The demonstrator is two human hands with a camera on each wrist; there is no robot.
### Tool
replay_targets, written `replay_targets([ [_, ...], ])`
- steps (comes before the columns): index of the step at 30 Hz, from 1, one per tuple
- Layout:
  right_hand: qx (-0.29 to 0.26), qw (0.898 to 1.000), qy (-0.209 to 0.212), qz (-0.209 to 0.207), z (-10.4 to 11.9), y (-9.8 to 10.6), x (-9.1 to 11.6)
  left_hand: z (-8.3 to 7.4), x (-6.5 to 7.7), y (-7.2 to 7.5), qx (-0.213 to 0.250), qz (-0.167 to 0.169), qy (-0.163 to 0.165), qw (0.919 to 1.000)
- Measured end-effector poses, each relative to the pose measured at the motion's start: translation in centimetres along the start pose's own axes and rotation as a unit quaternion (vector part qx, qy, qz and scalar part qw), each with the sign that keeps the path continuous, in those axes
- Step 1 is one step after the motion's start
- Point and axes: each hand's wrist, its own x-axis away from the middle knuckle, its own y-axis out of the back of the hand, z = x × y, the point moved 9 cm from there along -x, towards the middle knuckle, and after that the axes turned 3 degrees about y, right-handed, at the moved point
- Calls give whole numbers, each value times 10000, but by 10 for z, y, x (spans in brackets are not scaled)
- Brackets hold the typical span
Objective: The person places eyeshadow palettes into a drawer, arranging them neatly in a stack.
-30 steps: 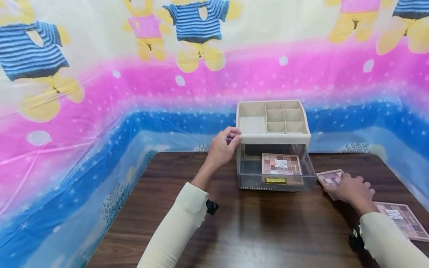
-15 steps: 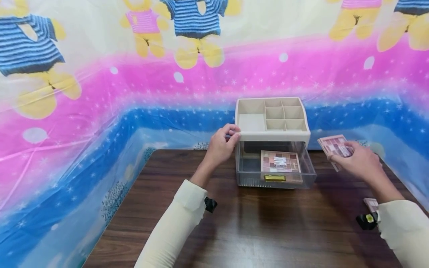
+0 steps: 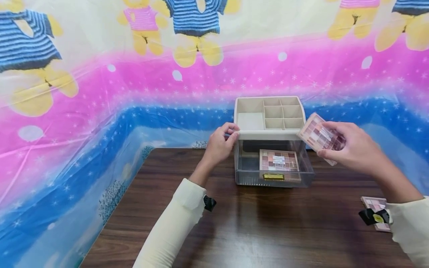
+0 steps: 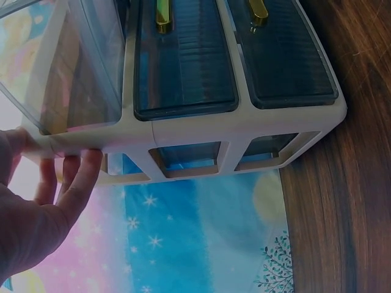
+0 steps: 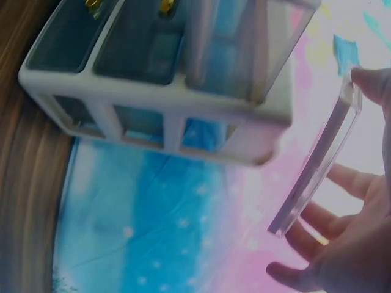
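A cream drawer organizer [image 3: 271, 135] with a compartment top stands at the back of the table. Its clear upper drawer [image 3: 244, 178], with a gold handle, is pulled out. Inside that drawer lies an eyeshadow palette [image 3: 279, 163]. My left hand [image 3: 219, 143] grips the organizer's left front edge, thumb in front and fingers curled behind the side frame [image 4: 137, 129]. At the organizer's right side, my right hand [image 3: 356, 147] holds a second eyeshadow palette [image 3: 318, 133] tilted in the air. The right wrist view shows this palette [image 5: 321, 162] edge-on between thumb and fingers.
Another eyeshadow palette [image 3: 374, 203] lies on the brown wooden table [image 3: 268, 230] at the right, partly hidden by the right wrist strap. Two dark lower drawers [image 4: 183, 67] of the organizer are shut. A printed bear curtain [image 3: 201, 85] hangs behind the table.
My right hand has lifted the eyeshadow palette off the table and carried it up and left to the organizer's right side. My left hand keeps its grip on the organizer.
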Motion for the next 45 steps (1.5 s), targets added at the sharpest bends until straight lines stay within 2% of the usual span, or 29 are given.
replay_targets([
  [3, -51, 9991, 393, 129, 20, -4, -2, 0, -1, 0, -24, -5, 9, 10000],
  [8, -304, 9956, 756, 463, 39, -16, -3, -1, -1, -1, -38, 26, 13, 10000],
  [16, -245, 9810, 1740, 820, 70, -35, -6, -1, 0, -2, -47, 24, -11, 10000],
  [25, -296, 9762, 1924, 957, 82, -50, -10, -1, -1, -2, 52, 67, -4, 10000],
  [29, -314, 9772, 1875, 947, 81, -48, -8, 0, -1, -3, 84, 82, -19, 9999],
  [36, -302, 9877, 1382, 661, 65, -36, -3, -1, -2, 1, 64, -25, -87, 9999],
  [40, -246, 9951, 826, 494, 40, -30, 2, -1, -2, 1, 40, -34, -101, 9999],
  [45, 219, 9969, -22, 757, -9, -33, 9, 0, -1, 2, 59, -28, -40, 10000],
])
